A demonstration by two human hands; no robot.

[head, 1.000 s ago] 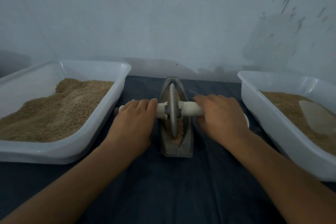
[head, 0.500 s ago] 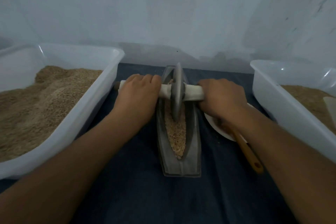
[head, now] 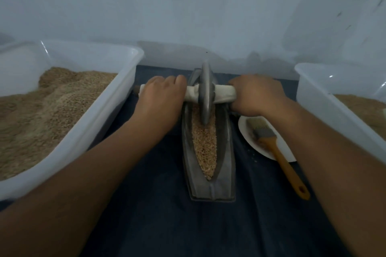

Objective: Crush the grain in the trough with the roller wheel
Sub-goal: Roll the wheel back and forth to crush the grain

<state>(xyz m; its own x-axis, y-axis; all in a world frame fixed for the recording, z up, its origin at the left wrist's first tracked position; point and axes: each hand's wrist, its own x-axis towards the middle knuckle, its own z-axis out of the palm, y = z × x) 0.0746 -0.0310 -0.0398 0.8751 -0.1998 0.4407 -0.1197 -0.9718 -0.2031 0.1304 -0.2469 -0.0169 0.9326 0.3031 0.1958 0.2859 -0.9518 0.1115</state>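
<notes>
Far left sits the big white plastic tub [head: 117, 98] heaped with tan grain, out of play for now. Moving in, the left hand [head: 161, 98] is clamped over the pale cloth-wrapped axle handle [head: 224, 95], fingers curled right round its left end. And there's the change: a second ago the grey metal roller wheel [head: 206, 95] stood mid-trough, and now it has been pushed all the way up to the far end of the narrow, boat-shaped grey metal trough [head: 226, 152], both arms stretched out behind it. That leaves the near stretch uncovered, and the grain in the trough [head: 203, 148] lies open to view, a tan strip running down to the near tip, still looking coarse and kernel-like. So this reads as the top of a forward stroke; the pull back over that strip looks due, with more passes likely needed. On the other side of the wheel, the right hand [head: 253, 95] mirrors its partner, fingers wrapped round the right end of the handle. Just beside the trough, a small white plate [head: 286, 148] has come into view carrying a flat brush with an orange-brown wooden handle [head: 282, 158], unused. Far right, a second white plastic tub [head: 313, 94] holds more grain.
</notes>
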